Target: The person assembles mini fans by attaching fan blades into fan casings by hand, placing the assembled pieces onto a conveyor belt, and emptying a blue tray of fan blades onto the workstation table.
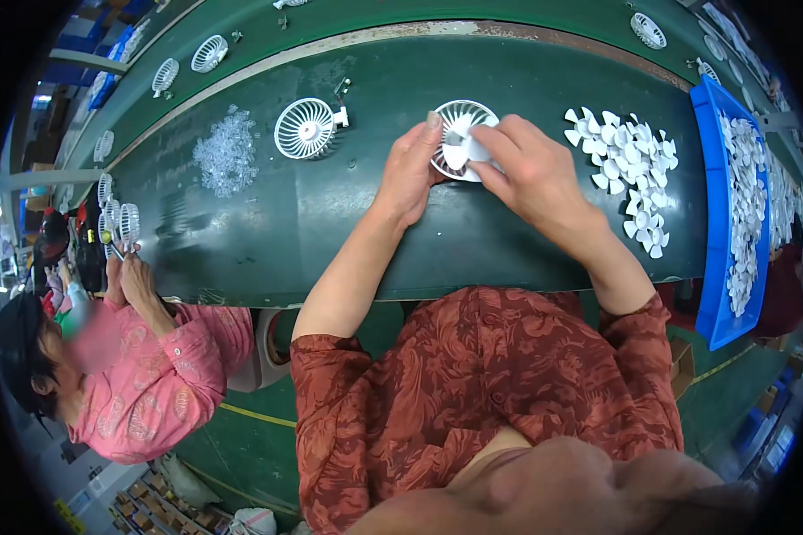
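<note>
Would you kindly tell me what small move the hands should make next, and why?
Probably press the white fan blade gently toward the middle of the round white cage with the right hand: its fingers are at the blade, which lies within the cage's outline, while the left hand holds the cage's side. Whether the blade is seated is hidden.
</note>
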The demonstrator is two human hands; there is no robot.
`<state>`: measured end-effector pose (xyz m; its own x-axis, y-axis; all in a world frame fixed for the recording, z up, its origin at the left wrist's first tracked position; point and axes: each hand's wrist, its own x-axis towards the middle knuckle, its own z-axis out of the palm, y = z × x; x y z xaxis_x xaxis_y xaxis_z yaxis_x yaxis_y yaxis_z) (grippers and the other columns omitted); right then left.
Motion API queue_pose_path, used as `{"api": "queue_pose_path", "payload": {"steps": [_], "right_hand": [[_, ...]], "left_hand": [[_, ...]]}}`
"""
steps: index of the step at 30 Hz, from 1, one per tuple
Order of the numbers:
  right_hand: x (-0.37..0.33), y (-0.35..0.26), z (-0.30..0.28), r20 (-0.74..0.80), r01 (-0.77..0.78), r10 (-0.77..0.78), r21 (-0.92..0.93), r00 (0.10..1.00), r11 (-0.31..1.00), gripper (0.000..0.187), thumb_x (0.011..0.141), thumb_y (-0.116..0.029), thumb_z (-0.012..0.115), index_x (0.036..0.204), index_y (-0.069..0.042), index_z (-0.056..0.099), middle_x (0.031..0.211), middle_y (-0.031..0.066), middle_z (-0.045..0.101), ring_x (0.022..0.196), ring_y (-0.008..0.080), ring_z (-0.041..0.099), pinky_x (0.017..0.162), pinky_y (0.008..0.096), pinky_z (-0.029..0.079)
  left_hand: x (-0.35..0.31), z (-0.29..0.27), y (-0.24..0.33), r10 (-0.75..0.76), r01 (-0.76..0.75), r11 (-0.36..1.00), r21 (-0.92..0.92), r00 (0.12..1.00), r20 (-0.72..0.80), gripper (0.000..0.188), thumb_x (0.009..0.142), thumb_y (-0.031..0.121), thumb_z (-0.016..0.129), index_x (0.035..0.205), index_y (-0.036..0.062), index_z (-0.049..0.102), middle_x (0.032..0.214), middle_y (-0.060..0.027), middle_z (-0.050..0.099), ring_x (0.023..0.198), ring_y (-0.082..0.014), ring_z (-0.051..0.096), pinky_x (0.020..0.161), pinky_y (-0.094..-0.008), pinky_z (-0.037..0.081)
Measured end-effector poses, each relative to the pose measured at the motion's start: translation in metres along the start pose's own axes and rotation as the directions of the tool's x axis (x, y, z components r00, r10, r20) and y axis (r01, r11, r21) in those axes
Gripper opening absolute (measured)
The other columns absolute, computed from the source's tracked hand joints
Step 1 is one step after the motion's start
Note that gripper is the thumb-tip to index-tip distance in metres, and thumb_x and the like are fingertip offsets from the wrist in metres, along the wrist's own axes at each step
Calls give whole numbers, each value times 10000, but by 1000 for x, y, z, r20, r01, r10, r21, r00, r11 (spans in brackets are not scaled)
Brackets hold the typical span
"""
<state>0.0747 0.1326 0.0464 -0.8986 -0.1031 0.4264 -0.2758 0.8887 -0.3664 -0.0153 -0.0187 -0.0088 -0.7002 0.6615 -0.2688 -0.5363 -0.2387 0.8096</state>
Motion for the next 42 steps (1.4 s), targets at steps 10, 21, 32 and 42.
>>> {"api": "queue_pose_path", "payload": {"steps": [10,21,32,42], "right_hand": [[1,8,13,-218,68,-71,-19,973,997,321,711,-80,695,1013,-42,591,934,98,575,863,260,568,654,368,504],[-21,52,11,454,-536,357,364,816,761,383,709,-287,770,869,11,591,702,130,588,652,190,548,599,333,431],[-10,155,-55,27,-574,577,152,816,805,480,789,-230,684,1188,4,551,1060,146,649,931,241,627,796,340,509],[-60,152,-62,41,-401,420,-226,906,888,461,668,-41,705,1112,-32,584,961,149,614,939,322,566,833,403,455]], "left_hand": [[0,8,-8,343,-307,883,354,938,-44,290,893,150,604,1096,-48,542,940,-74,642,833,-104,580,730,-258,481],[-11,16,-19,243,-249,631,735,963,118,311,856,137,620,1104,-30,539,921,-160,660,861,-193,643,746,-319,501],[7,1,2,415,-303,788,536,904,-99,211,943,110,530,1104,-26,536,926,-106,641,780,-146,614,703,-256,498],[0,5,-23,373,-308,554,774,923,100,183,884,97,583,1040,2,580,863,-120,665,769,-170,652,699,-289,523]]}}
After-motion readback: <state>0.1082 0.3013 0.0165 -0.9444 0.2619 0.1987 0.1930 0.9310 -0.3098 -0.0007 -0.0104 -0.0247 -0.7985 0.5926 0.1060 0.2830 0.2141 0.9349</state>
